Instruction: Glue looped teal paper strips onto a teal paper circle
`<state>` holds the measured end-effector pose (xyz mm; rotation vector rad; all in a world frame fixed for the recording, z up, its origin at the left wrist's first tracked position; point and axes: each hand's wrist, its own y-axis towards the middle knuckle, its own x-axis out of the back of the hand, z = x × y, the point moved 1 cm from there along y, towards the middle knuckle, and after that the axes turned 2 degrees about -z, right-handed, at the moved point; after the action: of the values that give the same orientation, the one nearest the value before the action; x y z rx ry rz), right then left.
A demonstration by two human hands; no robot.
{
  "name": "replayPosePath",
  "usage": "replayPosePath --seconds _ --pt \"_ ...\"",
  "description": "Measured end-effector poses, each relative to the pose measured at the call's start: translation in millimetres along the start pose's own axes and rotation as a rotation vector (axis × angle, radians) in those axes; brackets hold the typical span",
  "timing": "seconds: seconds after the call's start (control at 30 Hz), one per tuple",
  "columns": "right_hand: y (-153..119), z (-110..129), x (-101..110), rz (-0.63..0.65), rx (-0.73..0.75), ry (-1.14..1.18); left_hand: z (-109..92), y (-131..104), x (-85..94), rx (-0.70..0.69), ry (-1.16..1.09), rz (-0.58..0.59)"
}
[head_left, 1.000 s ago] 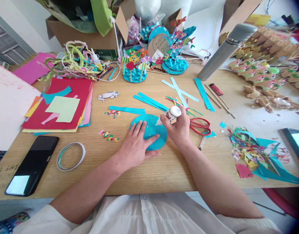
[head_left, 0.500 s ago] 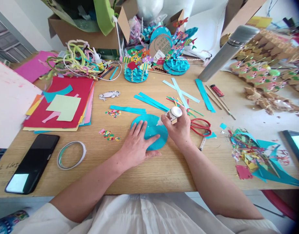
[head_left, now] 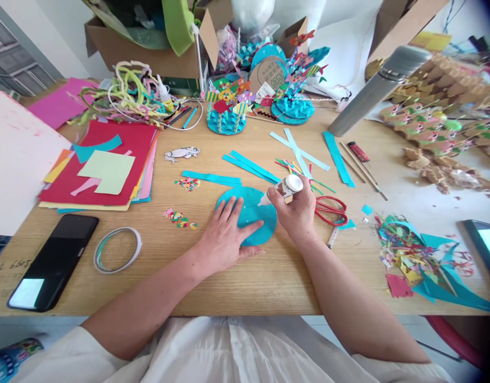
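Note:
A round blue paper disc (head_left: 250, 210) lies on the wooden table, with small white glue dots on it. My left hand (head_left: 224, 234) rests flat over its left and lower part, fingers spread, nothing gripped. My right hand (head_left: 295, 213) is closed round a white glue bottle (head_left: 287, 187), tilted so that its nozzle points down at the disc's upper right. Whether the nozzle touches the paper I cannot tell. Blue paper strips (head_left: 252, 166) lie just beyond the disc. Red-handled scissors (head_left: 330, 210) sit right beside my right hand.
Left are stacked coloured papers (head_left: 105, 181), a tape roll (head_left: 117, 250) and a phone (head_left: 53, 263). Paper scraps (head_left: 416, 255) lie to the right. A grey metal flask (head_left: 364, 98) stands behind, near finished blue paper models (head_left: 226, 119).
The view has shifted slightly. My right hand and the bottle have barely moved over the disc, and my left hand stays in place on it.

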<state>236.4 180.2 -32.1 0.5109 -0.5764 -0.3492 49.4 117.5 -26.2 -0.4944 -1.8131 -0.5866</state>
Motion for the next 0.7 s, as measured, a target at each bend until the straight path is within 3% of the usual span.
replayPosePath --seconds 0.7 --pt "-0.1 0.8 0.3 0.011 0.017 -0.046 0.1 0.3 -0.5 -0.006 0.008 0.003"
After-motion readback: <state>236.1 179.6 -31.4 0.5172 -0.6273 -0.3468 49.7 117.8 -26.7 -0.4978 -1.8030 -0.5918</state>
